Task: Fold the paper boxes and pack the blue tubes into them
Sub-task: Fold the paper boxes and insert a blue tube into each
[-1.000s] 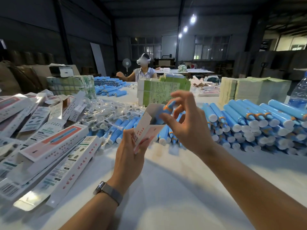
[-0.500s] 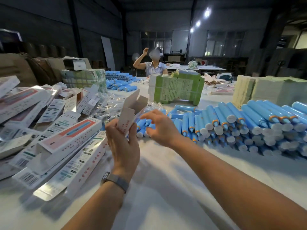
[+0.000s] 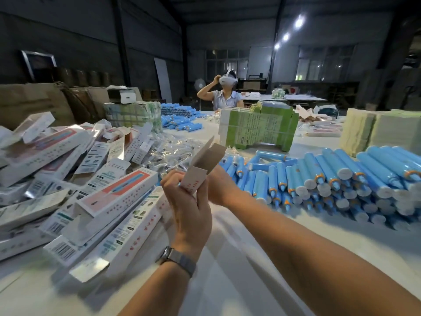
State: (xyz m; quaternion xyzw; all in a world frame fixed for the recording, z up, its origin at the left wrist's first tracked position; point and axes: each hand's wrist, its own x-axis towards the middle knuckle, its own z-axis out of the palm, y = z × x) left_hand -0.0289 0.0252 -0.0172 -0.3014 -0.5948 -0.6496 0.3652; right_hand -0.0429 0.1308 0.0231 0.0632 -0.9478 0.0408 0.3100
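Note:
My left hand [image 3: 186, 208] grips a white paper box [image 3: 205, 160] by its lower part and holds it upright above the table. The box's top flaps stand open, showing the brown inside. No tube shows at the opening. My right hand [image 3: 222, 188] is just behind the box and my left hand, and its fingers are hidden. A big pile of blue tubes [image 3: 330, 179] with white caps and orange collars lies to the right.
Filled and flat white boxes [image 3: 114, 197] are heaped on the left. Clear plastic packets [image 3: 173, 153] lie behind my hands. A green bundle [image 3: 257, 128] and paper stacks [image 3: 376, 131] stand farther back. A person [image 3: 227, 94] sits across the white table [image 3: 250, 258].
A second ago my right hand held a blue tube at the box's open top. It has since dropped down behind the box, and the tube end no longer shows.

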